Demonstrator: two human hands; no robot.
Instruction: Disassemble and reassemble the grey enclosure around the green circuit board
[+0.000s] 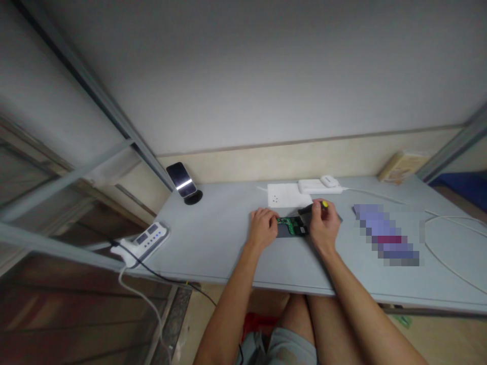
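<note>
An opened phone (283, 230) lies on the table, with its green circuit board and dark inner parts exposed. My left hand (263, 228) rests at its left end, fingers curled and closed on the edge. In my right hand (324, 225), closed beside the phone's right end, is a screwdriver (306, 208) with a black shaft and a yellow end. It leans over the phone's upper right; where its tip touches I cannot tell. Just behind the phone lies a white sheet (289, 195) with several tiny dark pieces, probably screws, on its left part.
A white power strip (317, 187) with a plug sits on the sheet's back edge. On the left are a phone on a stand (182, 181) and another power strip (146, 242) with cables. A blurred purple item (384, 230), loose white cable (437, 261) and a box (403, 166) occupy the right.
</note>
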